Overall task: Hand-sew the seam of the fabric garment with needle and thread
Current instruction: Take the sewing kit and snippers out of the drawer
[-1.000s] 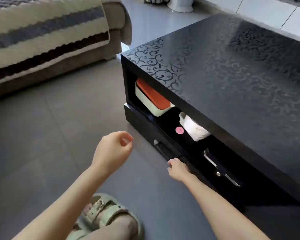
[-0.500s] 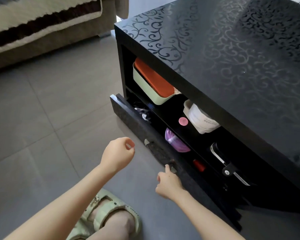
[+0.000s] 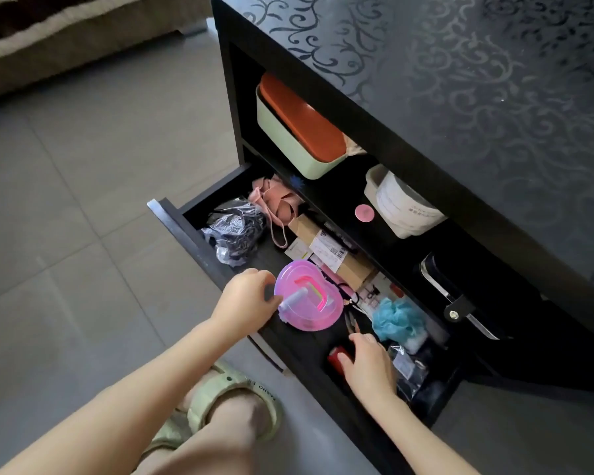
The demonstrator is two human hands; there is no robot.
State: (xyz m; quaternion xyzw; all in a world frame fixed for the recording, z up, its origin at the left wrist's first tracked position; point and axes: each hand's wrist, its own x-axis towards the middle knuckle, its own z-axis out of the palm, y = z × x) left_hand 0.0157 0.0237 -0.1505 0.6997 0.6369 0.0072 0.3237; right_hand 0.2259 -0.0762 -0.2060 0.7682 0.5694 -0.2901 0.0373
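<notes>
Plainly no needle, thread or garment shows as such; the likeliest home for the sewing things is the pink heart-shaped box, which lies in the open drawer of the black table, about midway along the drawer's length. The left hand is right against the box's left rim, fingers curled there beside a pale cylinder lying across the lid; whether they pinch the rim, the cylinder or nothing I cannot tell. The right hand lies further right along the drawer, apart from the box, fingers fairly straight and spread over the clutter, gripping nothing, its thumb at a small red object that may be a spool. So the box lies directly right of the left hand, the nearer one, and a lift probably falls to it.
</notes>
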